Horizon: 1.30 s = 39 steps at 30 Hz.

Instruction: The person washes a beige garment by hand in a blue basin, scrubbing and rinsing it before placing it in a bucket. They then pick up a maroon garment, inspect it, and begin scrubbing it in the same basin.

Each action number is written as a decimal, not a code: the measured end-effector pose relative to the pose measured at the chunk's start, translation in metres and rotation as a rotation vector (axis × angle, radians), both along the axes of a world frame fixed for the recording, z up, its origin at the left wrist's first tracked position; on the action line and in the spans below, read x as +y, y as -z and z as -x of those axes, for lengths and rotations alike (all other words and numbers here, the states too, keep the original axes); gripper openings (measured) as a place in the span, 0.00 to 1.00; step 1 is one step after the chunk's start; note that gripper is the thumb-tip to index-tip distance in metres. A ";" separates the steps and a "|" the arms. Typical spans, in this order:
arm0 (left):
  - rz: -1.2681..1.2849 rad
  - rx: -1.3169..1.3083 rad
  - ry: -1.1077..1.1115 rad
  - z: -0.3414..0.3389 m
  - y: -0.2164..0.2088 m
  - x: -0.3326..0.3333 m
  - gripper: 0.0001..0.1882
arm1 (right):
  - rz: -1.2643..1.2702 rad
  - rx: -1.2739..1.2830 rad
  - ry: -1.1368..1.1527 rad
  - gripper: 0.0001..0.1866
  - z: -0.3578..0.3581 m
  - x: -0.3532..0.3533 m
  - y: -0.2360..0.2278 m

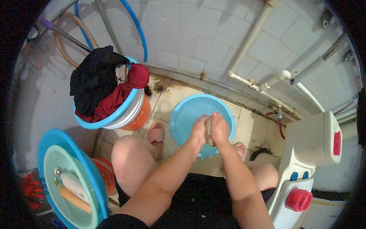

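Note:
Over a light-blue basin (182, 117) on the floor, both my hands are closed close together. Between them they squeeze a greyish-beige bundle that looks like a small wet cloth (208, 131); most of it is hidden by my fingers and palms. My left hand (198, 131) presses it from the left, and my right hand (220, 129) wraps it from the right. A little water with some bubbles shows in the basin behind my fingertips.
Left of the basin, a bucket (142, 113) carries a blue basin heaped with black and dark-red clothes (100, 78). Nested basins (70, 143) with bottles stand lower left. White containers with red caps (299, 200) are at right. Pipes (254, 30) run along the tiled wall.

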State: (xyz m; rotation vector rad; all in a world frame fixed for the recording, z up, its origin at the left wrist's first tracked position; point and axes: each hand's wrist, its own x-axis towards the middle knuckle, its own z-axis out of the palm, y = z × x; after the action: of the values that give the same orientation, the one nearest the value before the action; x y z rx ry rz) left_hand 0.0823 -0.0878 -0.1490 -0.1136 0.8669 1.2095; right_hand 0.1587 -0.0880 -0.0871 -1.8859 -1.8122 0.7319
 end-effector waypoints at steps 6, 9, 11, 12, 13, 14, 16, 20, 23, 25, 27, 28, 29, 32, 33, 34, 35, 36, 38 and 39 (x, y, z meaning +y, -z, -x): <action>0.034 0.198 0.205 0.017 0.105 0.006 0.19 | -0.045 -0.166 -0.024 0.15 -0.040 0.017 0.073; -0.012 0.986 0.394 0.056 0.161 0.000 0.24 | -0.009 -0.191 -0.189 0.27 -0.067 0.026 0.123; -0.027 1.420 0.624 0.068 0.176 -0.008 0.28 | 0.087 -0.291 -0.322 0.36 -0.073 0.022 0.146; -0.020 1.488 0.753 0.070 0.166 -0.008 0.30 | 0.108 -0.322 -0.327 0.39 -0.073 0.021 0.161; -0.023 1.567 0.805 0.067 0.163 -0.007 0.31 | 0.131 -0.353 -0.333 0.42 -0.070 0.018 0.178; -0.023 1.647 0.855 0.066 0.160 -0.006 0.32 | 0.154 -0.381 -0.341 0.46 -0.063 0.018 0.193; -0.050 1.840 0.789 0.053 0.166 -0.005 0.34 | 0.263 -0.473 -0.382 0.50 -0.031 0.017 0.187; -0.156 2.010 1.158 0.054 0.177 -0.002 0.29 | 0.134 -0.589 -0.442 0.47 -0.009 -0.004 0.241; -0.218 1.935 1.440 0.056 0.197 0.000 0.25 | 0.386 -0.310 -0.449 0.27 -0.020 -0.005 0.262; -0.217 1.917 1.552 0.051 0.214 0.000 0.22 | 0.460 -0.057 -0.297 0.24 -0.027 0.005 0.259; -0.068 1.695 1.353 0.051 0.237 -0.001 0.22 | 0.586 0.166 -0.206 0.22 -0.037 0.016 0.269; -0.017 1.572 1.224 0.047 0.247 0.001 0.23 | 0.665 0.265 -0.176 0.23 -0.049 0.021 0.290; 0.040 1.448 1.083 0.044 0.259 0.000 0.24 | 0.742 0.359 -0.158 0.23 -0.058 0.027 0.298; 0.230 0.805 0.671 0.055 0.293 -0.006 0.31 | 0.617 0.061 -0.181 0.16 -0.051 0.030 0.266; 0.294 0.544 0.567 0.053 0.279 -0.004 0.32 | 0.572 0.095 -0.253 0.16 -0.045 0.033 0.244; 0.353 0.284 0.469 0.051 0.254 -0.003 0.33 | 0.530 0.132 -0.321 0.15 -0.038 0.036 0.210; 0.409 0.025 0.370 0.050 0.234 -0.003 0.35 | 0.488 0.169 -0.389 0.15 -0.032 0.036 0.176; 0.317 -0.040 0.373 0.055 0.221 -0.001 0.40 | 0.441 0.189 -0.482 0.16 -0.026 0.035 0.143; 0.190 -0.090 0.370 0.050 0.160 0.009 0.35 | 0.345 0.225 -0.653 0.20 -0.022 0.032 0.087; 0.132 -0.114 0.364 0.050 0.129 0.010 0.33 | 0.327 0.248 -0.607 0.20 -0.023 0.028 0.064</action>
State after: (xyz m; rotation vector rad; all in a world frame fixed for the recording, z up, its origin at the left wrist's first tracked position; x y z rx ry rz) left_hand 0.0325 -0.0780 -0.2781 -0.1246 0.8252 0.7987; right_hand 0.1815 -0.0598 -0.1513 -1.3150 -2.2085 1.4727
